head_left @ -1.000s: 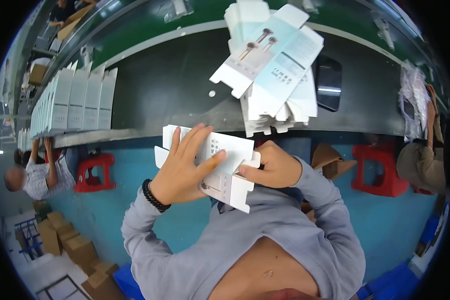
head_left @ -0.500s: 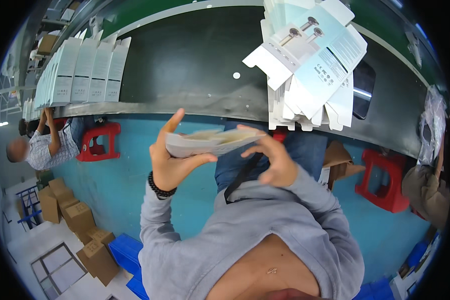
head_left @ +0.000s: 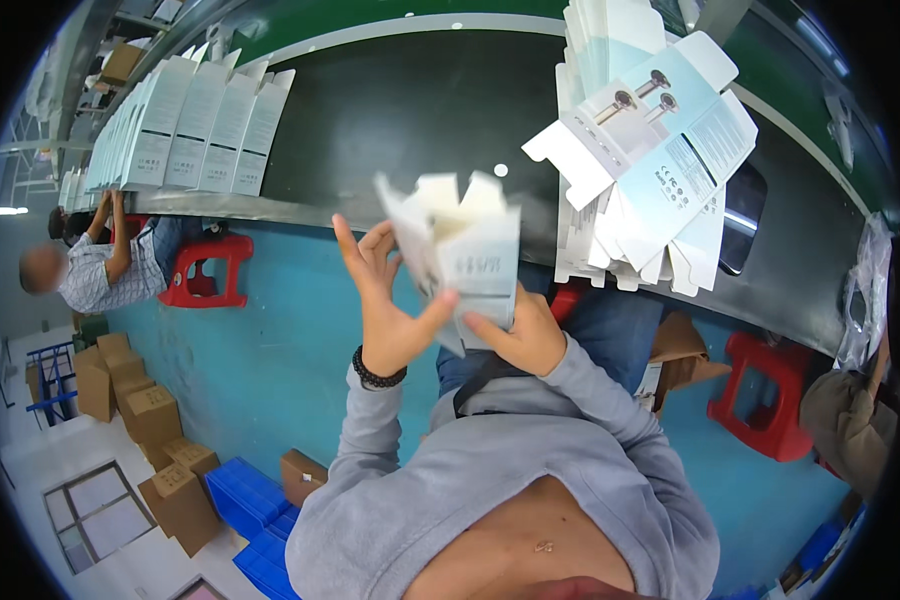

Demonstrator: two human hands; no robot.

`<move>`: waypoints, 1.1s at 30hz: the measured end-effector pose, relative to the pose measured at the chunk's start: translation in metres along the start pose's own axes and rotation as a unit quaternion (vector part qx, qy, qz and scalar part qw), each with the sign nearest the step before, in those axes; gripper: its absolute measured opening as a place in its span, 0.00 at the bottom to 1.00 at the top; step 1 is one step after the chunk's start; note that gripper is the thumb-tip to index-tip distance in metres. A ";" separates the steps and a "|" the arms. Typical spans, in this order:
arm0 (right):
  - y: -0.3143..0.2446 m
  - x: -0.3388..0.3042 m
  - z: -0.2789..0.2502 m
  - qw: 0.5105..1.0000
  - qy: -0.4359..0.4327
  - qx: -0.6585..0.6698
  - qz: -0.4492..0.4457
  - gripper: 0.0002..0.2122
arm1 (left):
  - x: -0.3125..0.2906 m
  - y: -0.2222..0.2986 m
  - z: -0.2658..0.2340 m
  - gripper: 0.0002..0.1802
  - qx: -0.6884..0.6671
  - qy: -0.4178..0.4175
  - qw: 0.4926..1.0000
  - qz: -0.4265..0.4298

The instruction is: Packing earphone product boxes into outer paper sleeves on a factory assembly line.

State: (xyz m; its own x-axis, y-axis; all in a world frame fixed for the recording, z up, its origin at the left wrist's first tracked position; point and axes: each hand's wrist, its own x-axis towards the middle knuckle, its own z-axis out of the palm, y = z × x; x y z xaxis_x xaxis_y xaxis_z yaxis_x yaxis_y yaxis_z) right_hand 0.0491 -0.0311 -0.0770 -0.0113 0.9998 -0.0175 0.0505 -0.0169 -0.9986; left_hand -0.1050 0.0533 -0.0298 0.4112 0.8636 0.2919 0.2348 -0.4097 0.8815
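Observation:
Between my hands, in front of the table's edge, is a white and pale blue cardboard box (head_left: 485,265). It is unfolded into a box shape, and its flaps stand up around an opening at the top. My right hand (head_left: 525,335) grips its lower right side, thumb on the front. My left hand (head_left: 395,310) is at its left side, thumb against the box and the other fingers spread. A pile of flat printed cartons (head_left: 660,150) lies on the table to the right. Standing cartons (head_left: 185,125) with raised flaps form a row at the far left.
A dark table (head_left: 400,110) runs across in front of me. A phone (head_left: 742,220) lies beside the flat cartons. Red stools (head_left: 760,400) stand on the blue floor. At the left another person (head_left: 100,265) sits at the table; brown boxes (head_left: 150,415) and blue crates (head_left: 255,500) are behind.
The flattened carton has been opened out into a box and turned upright. My right hand has closed on its lower side, and my left hand has moved right.

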 end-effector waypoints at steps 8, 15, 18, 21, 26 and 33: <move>-0.005 0.008 0.006 0.981 0.038 0.127 -0.141 0.44 | -0.004 0.004 0.007 0.63 0.107 -0.123 0.981 0.106; -0.003 0.007 0.009 0.976 0.056 0.198 -0.075 0.36 | -0.001 0.007 -0.004 0.58 0.049 -0.174 0.968 0.177; -0.003 0.010 0.005 0.973 0.074 -0.042 -0.213 0.35 | 0.008 0.014 -0.014 0.50 0.033 -0.210 0.962 0.173; -0.003 0.014 0.013 0.970 0.080 0.118 -0.198 0.34 | 0.010 0.005 -0.003 0.40 0.032 -0.209 0.956 0.205; -0.020 0.020 0.017 0.940 0.139 0.274 -0.149 0.22 | 0.007 0.009 0.024 0.38 -0.078 -0.021 0.967 0.243; -0.022 0.021 0.020 0.935 0.205 0.200 -0.208 0.18 | 0.013 0.019 0.024 0.40 0.000 0.023 0.979 0.201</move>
State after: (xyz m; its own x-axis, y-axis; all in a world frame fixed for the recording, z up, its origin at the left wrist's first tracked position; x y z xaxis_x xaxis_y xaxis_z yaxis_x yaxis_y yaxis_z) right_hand 0.0274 -0.0097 -0.0559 0.4405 0.8404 0.3158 -0.2526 0.4536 -0.8547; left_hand -0.0745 0.0500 -0.0184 0.4298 0.6454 0.6315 0.0625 -0.7190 0.6922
